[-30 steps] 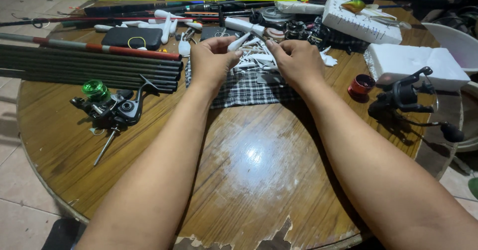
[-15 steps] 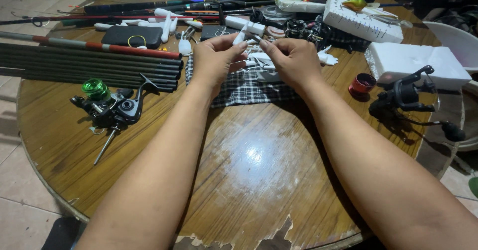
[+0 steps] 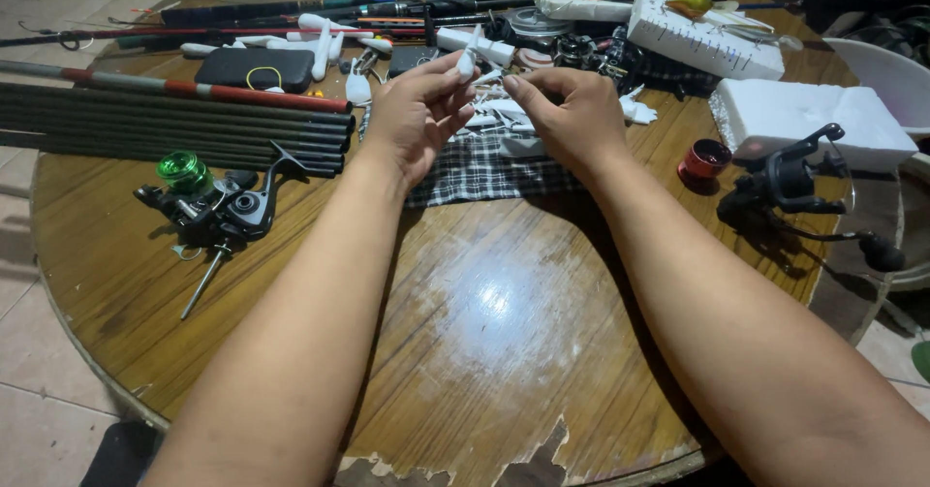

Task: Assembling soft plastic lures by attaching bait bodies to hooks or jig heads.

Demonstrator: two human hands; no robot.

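Both hands (image 3: 499, 109) pinching small white lure (image 3: 468, 59), long axis upright

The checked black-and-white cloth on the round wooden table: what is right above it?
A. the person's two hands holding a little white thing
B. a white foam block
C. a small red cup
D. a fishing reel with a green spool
A: both hands, left hand and right hand, meet over the checked black-and-white cloth, pinching a small white piece above it.

Just one view, head-worn, looking steeply down and forward along both forearms. Close in over the round wooden surface (image 3: 484, 332). Far edge cut off at top.
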